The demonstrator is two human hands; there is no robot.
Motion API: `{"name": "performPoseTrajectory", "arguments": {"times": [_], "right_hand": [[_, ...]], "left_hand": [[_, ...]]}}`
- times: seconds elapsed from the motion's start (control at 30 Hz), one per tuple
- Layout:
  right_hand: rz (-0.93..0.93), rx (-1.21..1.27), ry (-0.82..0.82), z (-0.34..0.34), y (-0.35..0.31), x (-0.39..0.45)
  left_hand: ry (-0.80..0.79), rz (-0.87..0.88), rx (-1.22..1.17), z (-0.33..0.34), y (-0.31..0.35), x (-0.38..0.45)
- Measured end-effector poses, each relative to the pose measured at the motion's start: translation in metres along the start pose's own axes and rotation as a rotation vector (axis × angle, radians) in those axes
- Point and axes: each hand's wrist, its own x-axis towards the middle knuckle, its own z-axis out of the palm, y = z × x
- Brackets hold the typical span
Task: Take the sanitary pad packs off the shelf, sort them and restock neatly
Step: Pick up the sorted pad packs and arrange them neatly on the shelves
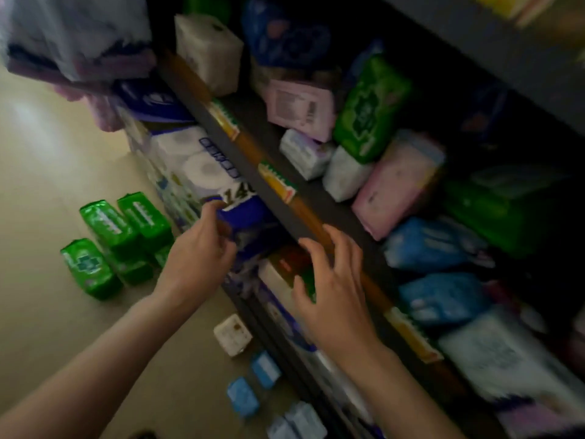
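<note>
Green packs [110, 242] on floor; left hand [196, 248] grips blue pack [250, 223]

Shelf mouth: crowded — pink pack [397, 182], green pack [368, 109] and blue packs [433, 245] fill it.
Floor by shelf: green packs [110, 242] cluster left — bare floor [47, 172] beyond.

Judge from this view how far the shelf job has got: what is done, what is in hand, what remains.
Done: green packs and small blue packs already lie grouped on the floor. In hand: the left hand grips a blue pack; the right hand hovers open by the shelf edge. Left: mixed packs are still jumbled on the shelf; no restocking visible.
</note>
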Motion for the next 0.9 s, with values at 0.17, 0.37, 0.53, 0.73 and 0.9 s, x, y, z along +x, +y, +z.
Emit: {"name": "performPoseTrajectory", "arguments": {"times": [0.17,0.37,0.53,0.73,0.9], "right_hand": [[0.095,-0.132,-0.04,-0.031,0.051,-0.063],[0.436,-0.38,0.031,-0.068,0.132,-0.063],[0.6,-0.401,-0.163,-0.065,0.148,-0.042],[0.645,-0.366,-0.086,-0.065,0.14,-0.029],[0.451,-0.11,0.302,-0.076,0.106,-0.048]], "left_hand": [[-0.107,0.071,0.018,0.03,0.049,-0.027],[-0.252,0.16,-0.06,0.072,0.079,-0.053],[-0.236,0.285,-0.05,0.076,0.085,-0.071],[-0.259,0.325,-0.059,0.071,0.084,-0.082],[-0.254,0.45,-0.027,0.069,0.103,-0.076]]}}
